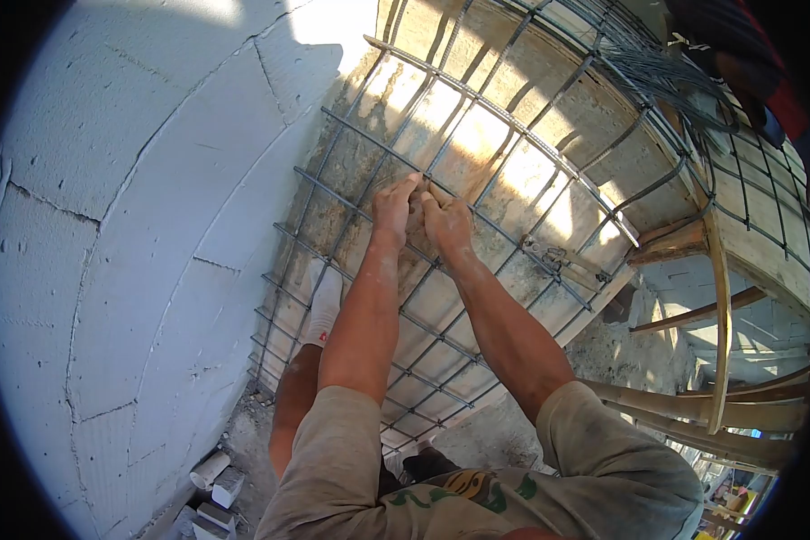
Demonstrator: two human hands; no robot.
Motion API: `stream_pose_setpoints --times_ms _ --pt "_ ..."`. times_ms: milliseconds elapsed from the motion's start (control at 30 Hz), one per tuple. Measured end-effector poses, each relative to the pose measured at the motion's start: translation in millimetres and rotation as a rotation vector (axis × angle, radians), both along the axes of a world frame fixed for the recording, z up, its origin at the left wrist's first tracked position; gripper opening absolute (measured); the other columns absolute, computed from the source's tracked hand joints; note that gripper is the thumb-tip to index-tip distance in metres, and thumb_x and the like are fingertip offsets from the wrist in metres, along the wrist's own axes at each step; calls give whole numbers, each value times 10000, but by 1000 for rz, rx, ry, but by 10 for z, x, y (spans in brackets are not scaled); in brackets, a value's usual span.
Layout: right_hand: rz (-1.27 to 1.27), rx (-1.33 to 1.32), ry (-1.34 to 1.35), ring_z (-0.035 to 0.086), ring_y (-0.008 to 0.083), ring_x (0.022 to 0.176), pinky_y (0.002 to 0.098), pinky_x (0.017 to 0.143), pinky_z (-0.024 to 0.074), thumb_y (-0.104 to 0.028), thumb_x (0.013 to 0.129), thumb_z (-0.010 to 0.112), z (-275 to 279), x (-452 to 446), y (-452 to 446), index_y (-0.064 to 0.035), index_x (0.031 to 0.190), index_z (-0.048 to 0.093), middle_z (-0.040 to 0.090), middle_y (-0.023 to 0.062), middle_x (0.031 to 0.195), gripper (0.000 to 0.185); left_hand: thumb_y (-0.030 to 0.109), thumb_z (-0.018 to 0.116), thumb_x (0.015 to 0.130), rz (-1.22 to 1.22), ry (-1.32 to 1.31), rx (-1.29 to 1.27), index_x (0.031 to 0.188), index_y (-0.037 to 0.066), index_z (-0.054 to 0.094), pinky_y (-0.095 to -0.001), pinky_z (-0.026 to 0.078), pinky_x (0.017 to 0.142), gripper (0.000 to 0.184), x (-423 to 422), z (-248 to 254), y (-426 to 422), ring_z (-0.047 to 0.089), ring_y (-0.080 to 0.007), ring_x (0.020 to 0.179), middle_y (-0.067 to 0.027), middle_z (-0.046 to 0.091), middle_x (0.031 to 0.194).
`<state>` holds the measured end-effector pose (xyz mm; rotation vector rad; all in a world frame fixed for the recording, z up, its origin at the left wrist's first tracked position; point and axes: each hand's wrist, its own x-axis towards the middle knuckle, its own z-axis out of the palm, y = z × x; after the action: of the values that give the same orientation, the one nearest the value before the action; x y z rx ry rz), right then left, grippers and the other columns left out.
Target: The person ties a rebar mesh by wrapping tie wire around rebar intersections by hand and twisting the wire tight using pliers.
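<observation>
A grid of ribbed steel rebar (514, 123) lies over a stained surface in front of me. My left hand (393, 209) and my right hand (446, 222) meet at a crossing of two bars near the middle of the grid. The fingers of both hands are bent and pinched close together at that crossing. Whatever lies between the fingertips is too small and too covered to make out. Thin bars run under and beside both wrists.
A pale block wall (180, 207) rises on the left. Loose wires (670, 76) lie bundled at the upper right, beside another person's dark clothing (738, 49). A tangled metal item (553, 256) sits on the grid. Wooden boards (718, 315) stand right; block pieces (216, 477) lie lower left.
</observation>
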<state>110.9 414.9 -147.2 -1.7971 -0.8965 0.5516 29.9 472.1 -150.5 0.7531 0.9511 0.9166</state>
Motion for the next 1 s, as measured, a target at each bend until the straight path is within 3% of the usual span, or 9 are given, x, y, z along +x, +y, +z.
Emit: stream_pose_setpoints --times_ms 67,167,267,367,467,667,867,1000 --pt "-9 63 46 541 134 485 304 498 439 -165 849 567 -56 -93 -40 -13 880 684 587 71 584 194 225 650 847 -27 -103 -97 939 28 674 -258 473 620 219 3 -69 48 574 -121 710 -46 630 827" --pt "16 65 -73 558 138 502 313 520 446 -165 850 566 -7 -192 -134 -18 879 679 605 83 599 188 318 659 845 -53 9 -40 884 64 669 -252 427 515 257 57 -277 158 502 -83 581 -12 593 751" --pt "23 31 -67 609 191 564 341 557 456 -154 844 558 -136 -264 -180 -13 887 670 630 120 639 185 374 657 840 -78 132 -38 871 63 669 -233 387 475 312 50 -134 125 449 -70 520 14 556 690" --pt "59 -50 -114 606 399 715 450 632 462 -153 811 556 68 -254 -213 -47 854 666 623 221 763 158 385 659 838 -238 243 45 882 47 666 -224 374 467 341 -12 -164 209 483 -74 534 8 568 684" --pt "5 13 -117 609 399 721 470 643 469 -178 807 562 -38 -289 -152 -54 835 667 626 213 752 165 378 646 849 -315 287 50 885 36 663 -230 383 457 345 -19 -32 219 518 -75 558 3 578 686" --pt "26 -192 -137 607 394 732 459 672 467 -215 815 551 75 -329 -76 -71 832 659 630 208 781 181 331 591 891 -509 186 -95 935 26 642 -226 390 427 313 34 47 393 516 -85 507 -2 570 666" --pt "237 -116 -68 595 401 743 455 680 471 -221 823 547 -101 -202 -82 -79 863 653 624 213 806 182 305 582 893 -578 305 -109 858 42 617 -225 338 391 268 -1 308 392 456 -68 479 41 516 624" --pt "269 -43 -297 573 356 845 423 744 467 -174 826 552 361 190 -739 -68 921 633 599 167 880 163 313 599 878 -570 392 -37 807 68 617 -212 319 423 256 32 110 520 430 -51 505 63 498 617"
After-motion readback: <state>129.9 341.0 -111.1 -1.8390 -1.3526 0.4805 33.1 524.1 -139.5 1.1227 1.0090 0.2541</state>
